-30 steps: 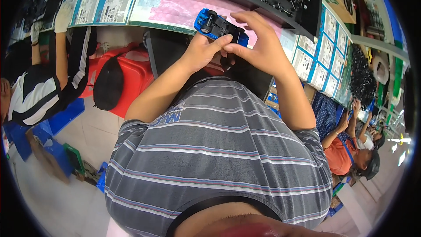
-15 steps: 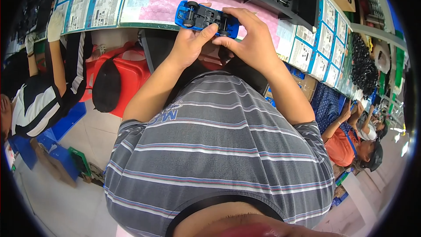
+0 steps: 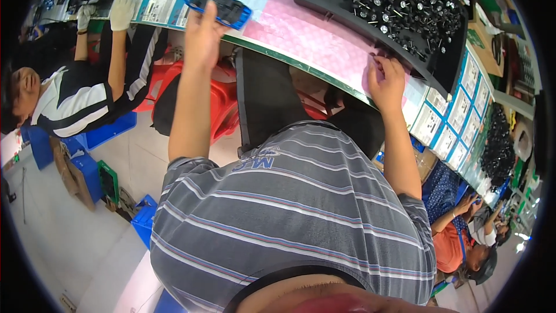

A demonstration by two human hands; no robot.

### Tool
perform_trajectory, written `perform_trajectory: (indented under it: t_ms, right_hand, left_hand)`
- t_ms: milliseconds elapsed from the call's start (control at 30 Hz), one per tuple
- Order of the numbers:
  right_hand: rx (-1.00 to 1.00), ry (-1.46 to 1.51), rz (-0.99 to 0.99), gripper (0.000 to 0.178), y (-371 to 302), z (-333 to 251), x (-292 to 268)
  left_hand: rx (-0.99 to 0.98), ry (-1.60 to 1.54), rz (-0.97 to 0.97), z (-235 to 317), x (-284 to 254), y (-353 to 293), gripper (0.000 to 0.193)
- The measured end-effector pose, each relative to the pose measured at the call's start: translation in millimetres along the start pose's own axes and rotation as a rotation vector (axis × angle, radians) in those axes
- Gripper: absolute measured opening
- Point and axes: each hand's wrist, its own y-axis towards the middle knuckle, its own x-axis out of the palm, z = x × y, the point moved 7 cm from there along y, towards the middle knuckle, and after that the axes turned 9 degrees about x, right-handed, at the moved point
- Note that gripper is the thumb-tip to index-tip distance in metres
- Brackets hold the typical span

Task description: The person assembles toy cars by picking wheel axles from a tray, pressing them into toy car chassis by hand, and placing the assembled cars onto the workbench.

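Fingers of the left hand [image 3: 202,37] clamp a blue toy car [image 3: 229,10], upper left of frame; the right hand [image 3: 387,81] curls beside a black tray [image 3: 347,18], upper right, its grip indiscernible

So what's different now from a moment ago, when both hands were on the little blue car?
The left hand has carried the blue toy car leftward, past the pink mat. The right hand has let go and moved right, beside the black tray. The car's dark underside still faces up; the tray still holds small black parts.
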Motion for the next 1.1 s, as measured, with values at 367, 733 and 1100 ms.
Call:
perform_trajectory:
  t_ms: [367, 733, 1100]
  right_hand:
    - [-0.072, -0.097, -0.010, 0.021, 3.7, -12.4, 4.3]
    - [-0.078, -0.092, -0.043, 0.018, 6.1, -16.8, 9.4]
    - [-0.096, -0.096, 0.007, 0.021, 3.4, -5.6, 1.9]
  left_hand:
    - [-0.121, 0.628, 0.187, 29.9, -215.2, 207.9, 0.032]
    - [0.158, 1.958, 0.373, 92.0, -219.6, 215.1, 0.046]
    - [0.421, 0.895, -0.198, -19.6, 63.7, 50.2, 0.032]
